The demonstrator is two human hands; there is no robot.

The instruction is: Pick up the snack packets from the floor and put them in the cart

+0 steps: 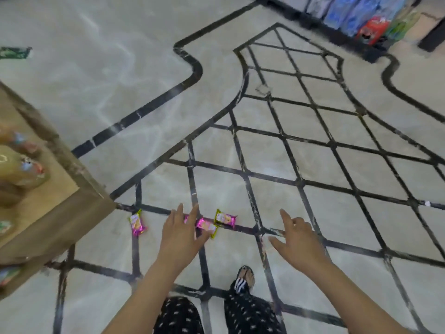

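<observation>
The brown cart stands at the near left and holds blurred bottles with coloured labels. On the floor just right of it lie a pink packet nearest the cart, a middle packet, and a yellow-edged packet just beside that one. The left hand reaches over the middle packet with its fingers straight and spread, grasping nothing. The right hand hovers released at the near right. A far shelf carries blue packs.
</observation>
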